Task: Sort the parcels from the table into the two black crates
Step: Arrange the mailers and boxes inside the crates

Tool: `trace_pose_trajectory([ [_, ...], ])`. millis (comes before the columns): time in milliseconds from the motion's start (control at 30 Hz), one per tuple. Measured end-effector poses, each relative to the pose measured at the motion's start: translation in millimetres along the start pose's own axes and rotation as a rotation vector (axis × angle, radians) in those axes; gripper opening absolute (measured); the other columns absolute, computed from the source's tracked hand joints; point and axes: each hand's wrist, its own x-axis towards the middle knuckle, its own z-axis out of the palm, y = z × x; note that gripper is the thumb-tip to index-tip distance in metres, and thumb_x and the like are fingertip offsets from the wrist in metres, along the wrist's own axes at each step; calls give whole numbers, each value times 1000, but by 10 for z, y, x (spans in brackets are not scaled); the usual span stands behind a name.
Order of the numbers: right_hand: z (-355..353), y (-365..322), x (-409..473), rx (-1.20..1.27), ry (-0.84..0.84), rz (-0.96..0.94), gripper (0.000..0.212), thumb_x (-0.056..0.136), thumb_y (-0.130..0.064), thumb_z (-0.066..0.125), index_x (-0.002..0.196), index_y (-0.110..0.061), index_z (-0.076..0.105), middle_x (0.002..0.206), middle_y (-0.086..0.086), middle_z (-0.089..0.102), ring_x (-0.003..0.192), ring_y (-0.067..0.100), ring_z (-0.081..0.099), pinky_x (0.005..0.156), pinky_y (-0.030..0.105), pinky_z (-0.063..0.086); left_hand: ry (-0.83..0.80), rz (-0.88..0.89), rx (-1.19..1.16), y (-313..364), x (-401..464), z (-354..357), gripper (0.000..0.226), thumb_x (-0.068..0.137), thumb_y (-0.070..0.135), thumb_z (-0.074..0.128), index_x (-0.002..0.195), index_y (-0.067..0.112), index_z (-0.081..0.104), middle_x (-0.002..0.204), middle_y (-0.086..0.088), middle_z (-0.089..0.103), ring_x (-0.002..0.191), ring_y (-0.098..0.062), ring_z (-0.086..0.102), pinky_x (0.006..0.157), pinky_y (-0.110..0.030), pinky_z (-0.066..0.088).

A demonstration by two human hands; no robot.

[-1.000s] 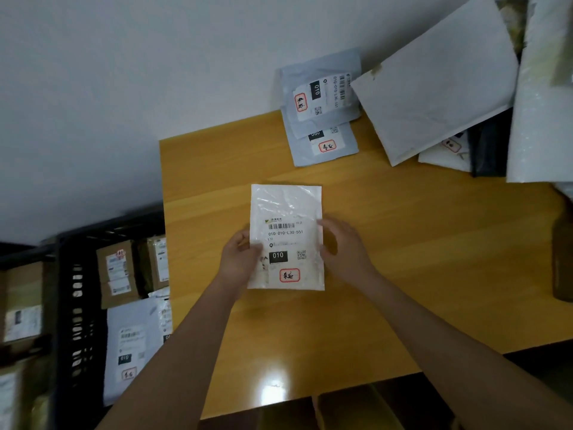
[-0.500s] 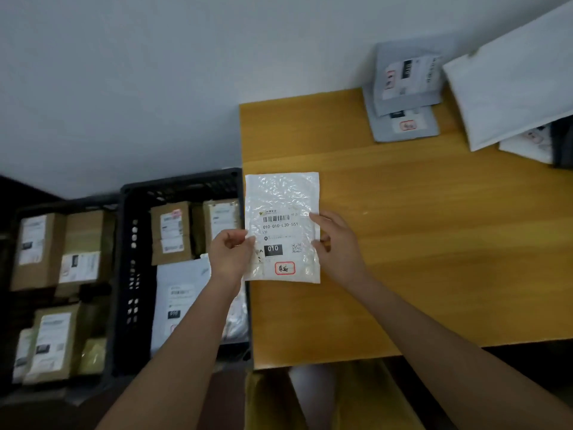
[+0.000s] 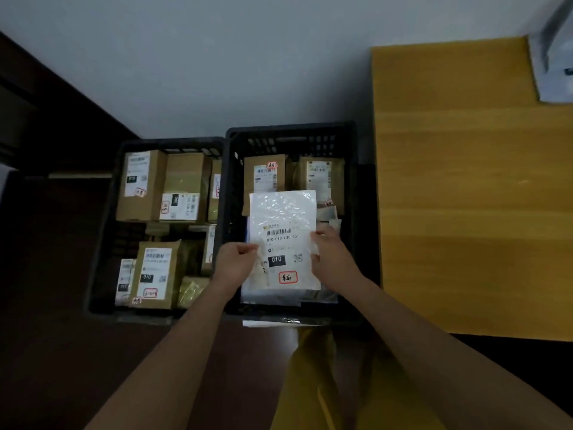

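A white parcel (image 3: 283,240) is held flat above the right black crate (image 3: 361,212), pinched at its left edge by the curled fingers of the left hand (image 3: 235,263) and at its right edge by the right hand (image 3: 331,259). Beyond, brown boxes (image 3: 263,178) are stacked inside; the left black crate (image 3: 105,231) lies alongside, touching. The wooden table (image 3: 471,193) stands to the right.

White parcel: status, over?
Both hands, left and right, grip white parcel. Held above right crate. Nothing blocking.
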Motion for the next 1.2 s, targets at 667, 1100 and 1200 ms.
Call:
trace_pose_trajectory([
  [667,915,889,169,-371,-355,314,88,92,-20,62,157,-20,4,164,1,-16,149,30,3,113,43,33,-489,395,965,-949,649,1096,75,96,23,54,155,34,9,164,11,1,147,-31,12,117,-47,19],
  [1100,-24,205,-138,-487,20,80,84,94,-14,52,157,-32,0,162,6,-24,149,36,-12,121,56,4,-235,550,954,152,152,365,76,99,30,50,157,24,1,164,1,-8,148,-32,5,117,-48,19],
  [1200,-349,173,-210,-518,198,43,90,92,-24,61,156,-39,-1,162,3,-25,150,37,-13,116,62,-1,-175,624,913,624,8,275,79,100,39,48,156,28,-6,163,5,-17,149,-34,-1,118,-53,13],
])
